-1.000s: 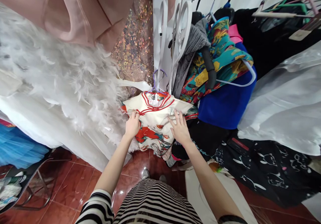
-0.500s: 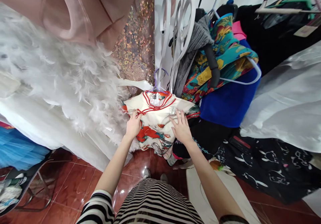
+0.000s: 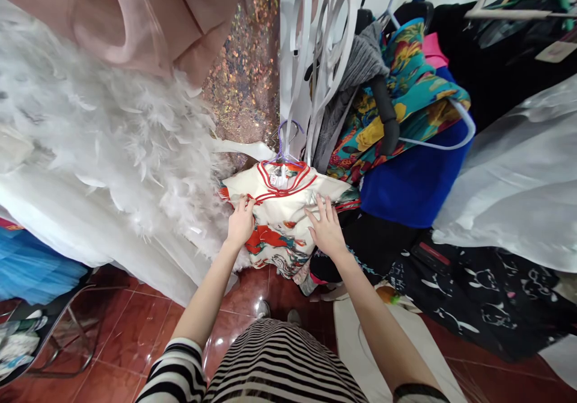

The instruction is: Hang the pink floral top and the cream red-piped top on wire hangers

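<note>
A cream dress (image 3: 283, 207) with red piping, a red knotted cord at the chest and a red and green print hangs from a purple hanger (image 3: 282, 150). My left hand (image 3: 241, 222) rests on its left front beside the red trim, fingers loosely extended on the cloth. On the right side of the chest, my right hand (image 3: 327, 230) lies flat with its fingers spread. Both hands touch the fabric without a visible grip. A white label shows inside the collar.
White scrolled metalwork (image 3: 300, 60) stands behind the hanger. A white feathered gown (image 3: 117, 132) crowds the left side. To the right hang a teal floral garment (image 3: 406, 90) and a blue one (image 3: 406, 192). Below are red floor tiles (image 3: 121, 331) and a white board (image 3: 360, 349).
Both hands stay at nearly the same places on the dress. The view has shifted very slightly, and the left fingers now cover more of the red cord knot.
</note>
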Tool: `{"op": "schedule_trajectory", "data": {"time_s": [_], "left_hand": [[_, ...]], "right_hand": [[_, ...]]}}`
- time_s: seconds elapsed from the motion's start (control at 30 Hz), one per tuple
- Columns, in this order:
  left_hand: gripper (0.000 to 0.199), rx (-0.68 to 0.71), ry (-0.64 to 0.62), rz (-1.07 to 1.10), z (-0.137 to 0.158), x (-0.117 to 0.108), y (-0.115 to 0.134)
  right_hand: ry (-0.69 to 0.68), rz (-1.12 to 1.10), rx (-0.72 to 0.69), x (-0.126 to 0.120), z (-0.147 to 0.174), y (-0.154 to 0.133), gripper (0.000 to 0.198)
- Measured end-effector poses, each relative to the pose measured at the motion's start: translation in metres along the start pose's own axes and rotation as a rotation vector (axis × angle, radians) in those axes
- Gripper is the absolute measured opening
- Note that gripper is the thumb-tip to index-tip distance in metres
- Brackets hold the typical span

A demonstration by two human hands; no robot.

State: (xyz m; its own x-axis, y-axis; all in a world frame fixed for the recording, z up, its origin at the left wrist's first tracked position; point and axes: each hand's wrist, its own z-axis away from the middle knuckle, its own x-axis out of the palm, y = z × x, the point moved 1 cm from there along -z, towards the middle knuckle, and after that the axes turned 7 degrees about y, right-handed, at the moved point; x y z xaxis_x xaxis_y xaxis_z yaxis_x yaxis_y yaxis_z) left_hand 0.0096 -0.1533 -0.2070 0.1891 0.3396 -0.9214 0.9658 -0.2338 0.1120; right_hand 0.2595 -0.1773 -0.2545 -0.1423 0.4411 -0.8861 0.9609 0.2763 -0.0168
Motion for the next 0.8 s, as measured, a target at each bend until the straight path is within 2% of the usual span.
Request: {"op": "schedule_trajectory", "data": {"time_s": [0.4, 0.8], "left_hand": [[0.041, -0.028, -0.094, -0.045, 0.0014, -0.0055, 0.0053], [0.034, 0.003, -0.027, 0.036, 0.0041, 0.0019, -0.0015]], "right_hand": [[0.031, -0.021, -0.01, 0.0023, 0.0009, 0.0009, 0.049], [0.021, -0.033, 0.006, 0.0059, 0.0022, 0.0001, 0.048]]}}
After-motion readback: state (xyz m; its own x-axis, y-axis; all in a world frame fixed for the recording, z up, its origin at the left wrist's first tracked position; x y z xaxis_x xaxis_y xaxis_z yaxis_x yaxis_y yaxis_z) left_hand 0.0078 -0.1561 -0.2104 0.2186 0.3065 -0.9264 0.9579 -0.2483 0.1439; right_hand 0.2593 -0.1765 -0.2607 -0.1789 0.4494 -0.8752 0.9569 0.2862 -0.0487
